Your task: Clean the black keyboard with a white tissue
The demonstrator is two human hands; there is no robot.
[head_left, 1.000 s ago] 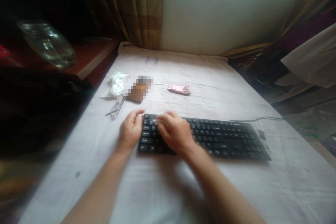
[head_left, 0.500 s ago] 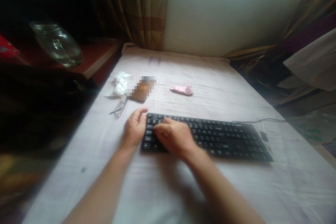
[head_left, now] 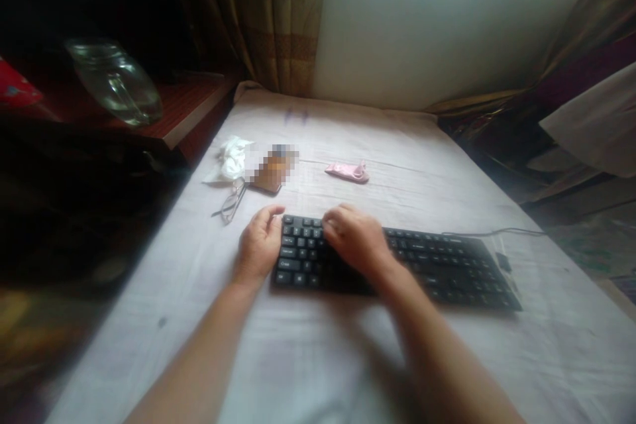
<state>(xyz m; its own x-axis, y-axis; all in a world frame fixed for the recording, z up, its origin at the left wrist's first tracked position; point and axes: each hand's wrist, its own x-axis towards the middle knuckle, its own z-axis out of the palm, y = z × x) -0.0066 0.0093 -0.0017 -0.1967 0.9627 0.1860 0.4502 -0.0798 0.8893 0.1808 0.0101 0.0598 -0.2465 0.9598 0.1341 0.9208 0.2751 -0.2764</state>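
Note:
A black keyboard (head_left: 308, 265) lies on the pale cloth, its long side running left to right. My left hand (head_left: 261, 238) grips its left end, thumb along the edge. Over the upper row of keys, left of the middle, is my right hand (head_left: 355, 235), fingers curled together and pressed downward. What those fingers hold, if anything, is hidden beneath them. The keyboard's middle keys are covered by the right hand and forearm.
Beyond the keyboard lie a pink pouch-like item (head_left: 346, 171), a partly blurred brown phone-like object (head_left: 268, 179), eyeglasses (head_left: 232, 202) and a crumpled white bag (head_left: 233, 158). A glass jar (head_left: 116, 83) stands on a wooden surface (head_left: 191, 106) at left. A cable (head_left: 517, 231) trails rightward.
My right hand has moved up and to the right across the keys, from the left columns toward the top row. My left hand stays at the keyboard's left end. The view shifted slightly.

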